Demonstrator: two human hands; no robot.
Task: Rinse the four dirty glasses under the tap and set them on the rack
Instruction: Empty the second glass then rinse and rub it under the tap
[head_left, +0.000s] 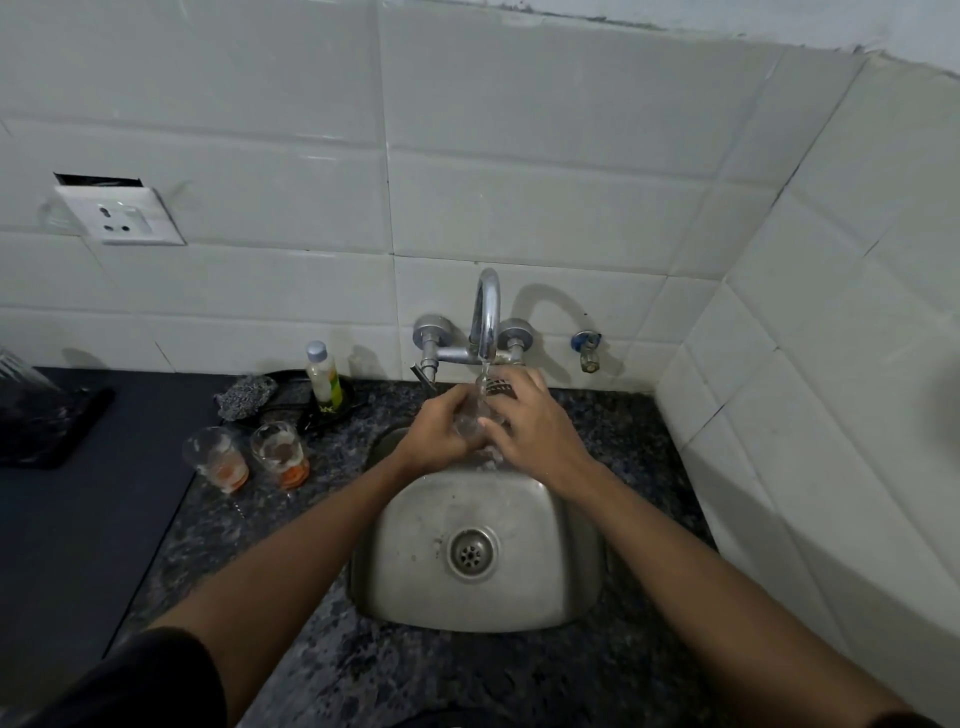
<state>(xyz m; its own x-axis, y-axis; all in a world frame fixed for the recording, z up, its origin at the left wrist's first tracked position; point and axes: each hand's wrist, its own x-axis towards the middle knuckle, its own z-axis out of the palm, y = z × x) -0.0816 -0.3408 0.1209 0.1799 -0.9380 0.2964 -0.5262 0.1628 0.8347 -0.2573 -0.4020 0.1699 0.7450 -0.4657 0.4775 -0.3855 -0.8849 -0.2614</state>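
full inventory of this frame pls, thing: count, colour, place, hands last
clear glass being rinsed: 1, clear, under the running chrome tap, over the sink
dirty glasses with orange residue: 2, clear, counter left of sink
curved chrome tap: 1, silver, wall above sink
steel sink: 1, grey, centre
steel wool scrubber: 1, silver, behind the dirty glasses
small plastic bottle: 1, pale with green label, on dark tray
dark tray: 1, black, counter by wall
white wall socket: 1, tiles upper left
blue-capped valve: 1, wall right of tap
left hand: grips the glass
right hand: on the glass
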